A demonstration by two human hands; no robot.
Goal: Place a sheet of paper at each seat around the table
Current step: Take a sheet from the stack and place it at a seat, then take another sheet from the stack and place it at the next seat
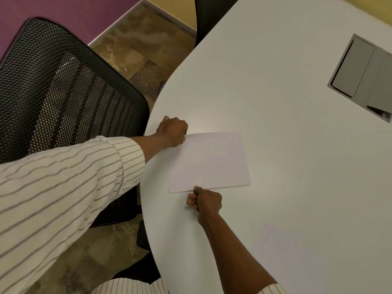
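A white sheet of paper [209, 161] lies flat on the white table [275, 102], close to its curved left edge and in front of the black mesh chair [63, 92]. My left hand [172, 131] pinches the sheet's far left corner with curled fingers. At the sheet's near edge my right hand [204, 201] pinches the paper between thumb and fingers. More white paper [282, 257] lies on the table at the lower right, two sheets overlapping.
A grey recessed hatch [362, 79] is set into the table top at the right. A second dark chair [209, 15] stands at the table's far edge. Patterned carpet [140, 49] and a purple wall lie beyond the mesh chair.
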